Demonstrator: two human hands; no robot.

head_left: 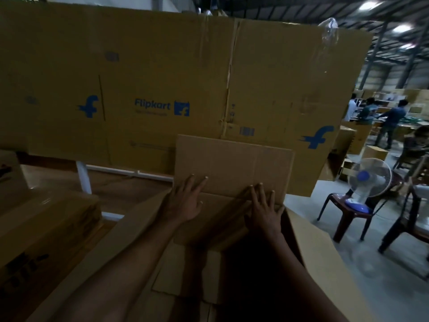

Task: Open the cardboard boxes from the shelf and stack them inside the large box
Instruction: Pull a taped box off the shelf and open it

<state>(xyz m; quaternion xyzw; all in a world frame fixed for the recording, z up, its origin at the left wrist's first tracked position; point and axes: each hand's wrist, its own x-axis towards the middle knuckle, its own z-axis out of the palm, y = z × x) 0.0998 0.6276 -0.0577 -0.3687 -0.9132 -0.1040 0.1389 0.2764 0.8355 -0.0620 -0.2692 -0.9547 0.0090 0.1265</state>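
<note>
**Both palms on a flattened box**

The left hand (183,203) and right hand (264,205) lie flat, fingers spread, gripping nothing, on a flattened box (232,163). It stands tilted in the large box (308,242), leaning toward the Flipkart cardboard (162,66) behind.

Wordmark: "Flipkart" in blue on the large flattened carton (162,66) standing at the far side, with a small blue line beneath it too blurred to read.
Bag logo: blue square with an "f", just right of the wordmark.
Winged "f" logos: one blue mark left of the wordmark, another on the carton's right panel.
Barcode: small blue bars near the carton's centre fold; digits unreadable.
Near-left box (46,228): dark printed letters, unreadable.
</note>
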